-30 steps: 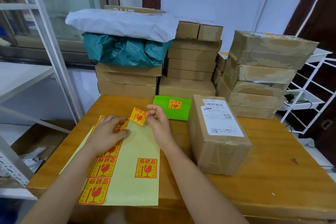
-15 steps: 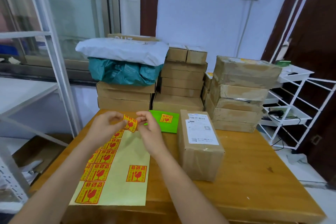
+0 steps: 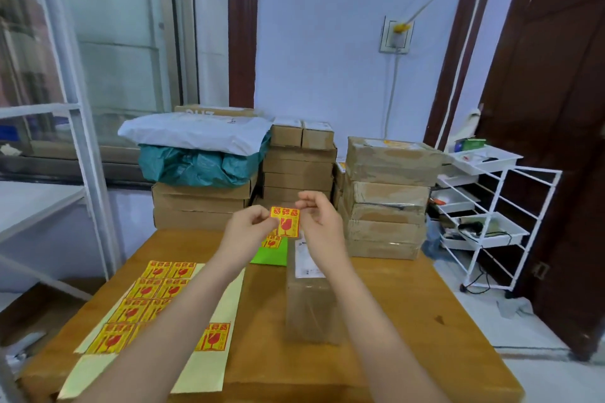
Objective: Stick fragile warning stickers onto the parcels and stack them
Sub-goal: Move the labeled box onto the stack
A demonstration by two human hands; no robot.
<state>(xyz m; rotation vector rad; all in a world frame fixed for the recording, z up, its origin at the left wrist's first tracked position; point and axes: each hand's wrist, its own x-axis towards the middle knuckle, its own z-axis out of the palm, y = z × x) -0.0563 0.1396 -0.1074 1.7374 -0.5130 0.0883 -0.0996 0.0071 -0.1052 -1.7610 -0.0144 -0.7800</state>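
Above table: sticker (image 3: 284,221) lifted, both hands pinching.

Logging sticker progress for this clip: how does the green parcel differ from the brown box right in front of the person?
The green parcel is flat and bright green; the brown box is taller, taped cardboard. The green parcel already carries a fragile sticker; the brown box shows only a white shipping label, and the next sticker is held above it, pinched between left hand and right hand. Both lie on the table, unstacked.
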